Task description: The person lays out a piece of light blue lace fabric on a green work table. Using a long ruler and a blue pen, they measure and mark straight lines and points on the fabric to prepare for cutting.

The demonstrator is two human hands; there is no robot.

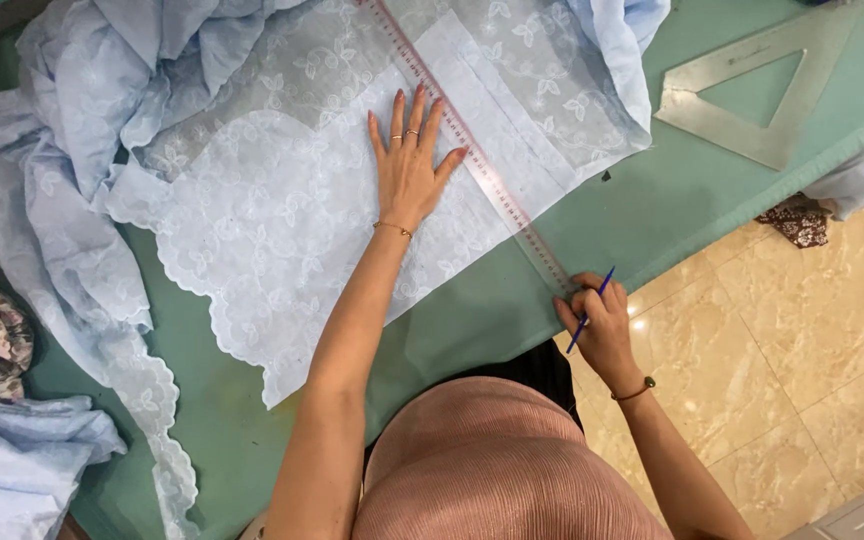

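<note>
Lace fabric [282, 230], pale blue and embroidered, lies spread across the middle of the green surface [652, 200], its scalloped hem toward the near edge. My left hand [410, 165] presses flat on it, fingers spread wide and gripping nothing, which I judge keeps the cloth from creeping. Just beside that hand a long clear ruler [472, 160] runs diagonally to the near edge, where my right hand [597, 325] is curled around a blue pencil [589, 312] at the ruler's end. Bunched blue cloth [62, 100] crowds the far left corner; a clear set square [752, 90] lies well apart at the right edge.
</note>
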